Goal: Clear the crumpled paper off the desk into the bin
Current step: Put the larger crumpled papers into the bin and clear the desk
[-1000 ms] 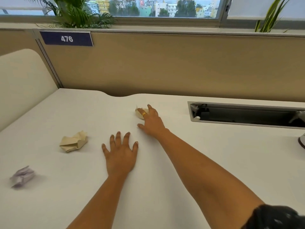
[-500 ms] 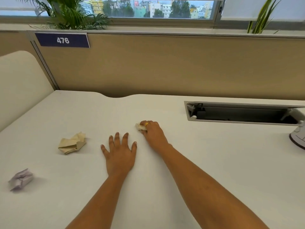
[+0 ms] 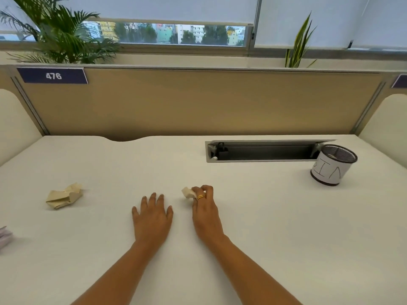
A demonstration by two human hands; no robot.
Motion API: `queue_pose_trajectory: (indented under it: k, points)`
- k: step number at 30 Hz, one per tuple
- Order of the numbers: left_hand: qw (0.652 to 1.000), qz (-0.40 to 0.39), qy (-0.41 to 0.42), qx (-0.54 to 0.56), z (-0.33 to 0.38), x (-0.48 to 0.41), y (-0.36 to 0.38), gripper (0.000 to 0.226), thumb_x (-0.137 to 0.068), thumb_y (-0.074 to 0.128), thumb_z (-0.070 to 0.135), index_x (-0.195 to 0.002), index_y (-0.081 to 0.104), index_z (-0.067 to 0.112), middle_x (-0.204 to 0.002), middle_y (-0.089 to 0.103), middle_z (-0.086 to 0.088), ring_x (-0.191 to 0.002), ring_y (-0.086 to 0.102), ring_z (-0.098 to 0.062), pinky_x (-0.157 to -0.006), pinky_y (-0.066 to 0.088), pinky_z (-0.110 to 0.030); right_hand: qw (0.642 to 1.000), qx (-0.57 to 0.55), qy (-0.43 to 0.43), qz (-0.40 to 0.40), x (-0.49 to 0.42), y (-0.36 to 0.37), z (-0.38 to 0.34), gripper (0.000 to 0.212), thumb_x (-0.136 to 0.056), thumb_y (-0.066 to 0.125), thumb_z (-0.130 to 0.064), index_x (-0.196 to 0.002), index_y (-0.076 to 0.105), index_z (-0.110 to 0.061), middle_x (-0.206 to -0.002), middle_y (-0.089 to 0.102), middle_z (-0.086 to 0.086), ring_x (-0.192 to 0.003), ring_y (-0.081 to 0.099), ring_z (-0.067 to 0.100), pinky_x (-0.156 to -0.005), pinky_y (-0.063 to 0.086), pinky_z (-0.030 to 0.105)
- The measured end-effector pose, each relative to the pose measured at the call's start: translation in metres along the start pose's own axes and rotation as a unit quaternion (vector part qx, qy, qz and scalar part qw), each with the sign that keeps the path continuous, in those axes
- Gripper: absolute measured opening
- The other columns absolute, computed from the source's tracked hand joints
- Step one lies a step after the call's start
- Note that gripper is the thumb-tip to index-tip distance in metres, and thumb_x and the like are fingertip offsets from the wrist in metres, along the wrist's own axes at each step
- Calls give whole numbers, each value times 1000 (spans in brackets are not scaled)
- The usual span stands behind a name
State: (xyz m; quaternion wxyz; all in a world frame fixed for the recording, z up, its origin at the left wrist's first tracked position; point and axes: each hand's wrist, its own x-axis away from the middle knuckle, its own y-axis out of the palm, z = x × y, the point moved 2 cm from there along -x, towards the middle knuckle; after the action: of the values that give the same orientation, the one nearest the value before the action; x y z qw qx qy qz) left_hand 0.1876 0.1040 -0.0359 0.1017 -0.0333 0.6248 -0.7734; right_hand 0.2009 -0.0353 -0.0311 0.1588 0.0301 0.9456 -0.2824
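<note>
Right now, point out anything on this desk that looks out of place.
Crumpled litter lies on the desk: a tan paper at left, a pale purple paper cut off by the left edge. The right hand pinches a third scrap. The cable hatch stands open. Nothing spilled or broken.

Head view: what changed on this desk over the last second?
The right hand closed its fingers round the small beige paper ball and drew it back toward the person, beside the left hand. The left hand stayed flat on the desk; the larger beige wad and the lilac wad did not move.
</note>
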Motion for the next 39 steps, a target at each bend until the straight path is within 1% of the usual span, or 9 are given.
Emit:
queue_pose_trajectory:
  k: [5, 8, 15, 19, 23, 27, 31, 35, 39]
  points:
    - [998, -15, 54, 19, 66, 32, 9, 51, -95, 27, 44, -141, 25, 24, -156, 15, 1, -143, 16, -16, -115, 16, -46, 984, 160, -55, 55, 27, -59, 18, 28, -93, 43, -10, -117, 57, -18, -109, 58, -1, -96, 53, 21, -78, 37, 31]
    - [996, -23, 74, 32, 103, 46, 17, 50, -95, 27, 44, -141, 25, 24, -157, 12, 1, -143, 15, -16, -115, 14, -47, 972, 206, -66, 88, 36, -103, 37, 24, -90, 51, -11, -111, 62, -15, -104, 67, 1, -97, 56, 26, -78, 40, 35]
    - [990, -33, 126, 55, 178, 61, 33, 49, -95, 28, 42, -141, 25, 25, -157, 5, 2, -144, 10, -16, -116, 10, -47, 978, 132, 26, 161, 16, -214, 78, 25, -91, 55, -14, -116, 57, -10, -100, 61, 13, -89, 52, 20, -73, 38, 22]
    - [983, -41, 166, 62, 219, 61, 40, 49, -95, 28, 43, -140, 26, 25, -158, 1, 2, -144, 8, -15, -117, 10, -46, 966, 101, 59, 230, -9, -278, 91, 21, -87, 62, -12, -107, 58, -6, -95, 63, 15, -79, 55, 21, -66, 41, 24]
    - [981, -48, 179, 64, 251, 53, 48, 49, -95, 26, 44, -141, 24, 26, -158, 0, 3, -144, 7, -14, -117, 7, -47, 946, 109, 70, 298, -40, -332, 105, 15, -85, 61, -9, -98, 62, -3, -95, 66, 18, -84, 58, 29, -70, 37, 23]
    - [981, -44, 180, 62, 262, 43, 56, 50, -95, 24, 46, -141, 22, 27, -157, 6, 3, -144, 8, -14, -117, 5, -47, 932, 154, 67, 323, -72, -364, 115, 11, -84, 61, -7, -95, 61, -4, -95, 64, 17, -87, 58, 30, -70, 37, 24]
    - [983, -33, 170, 64, 263, 41, 61, 50, -94, 24, 47, -141, 22, 28, -155, 15, 5, -144, 9, -13, -117, 4, -46, 929, 230, 51, 284, -99, -370, 122, 8, -82, 61, -2, -89, 57, -3, -94, 59, 15, -87, 55, 29, -67, 43, 30]
    - [983, -28, 170, 66, 263, 42, 63, 50, -94, 24, 47, -141, 21, 29, -155, 16, 6, -144, 9, -12, -118, 3, -45, 922, 332, 97, 172, -119, -360, 132, 12, -83, 53, 6, -91, 60, 2, -97, 60, 20, -90, 57, 32, -77, 52, 41]
    - [982, -28, 171, 70, 264, 41, 63, 50, -94, 24, 47, -141, 21, 29, -155, 15, 5, -144, 8, -12, -118, 2, -45, 885, 426, 185, 43, -131, -357, 132, 19, -87, 55, -2, -106, 59, 1, -111, 61, 19, -102, 60, 31, -82, 50, 33]
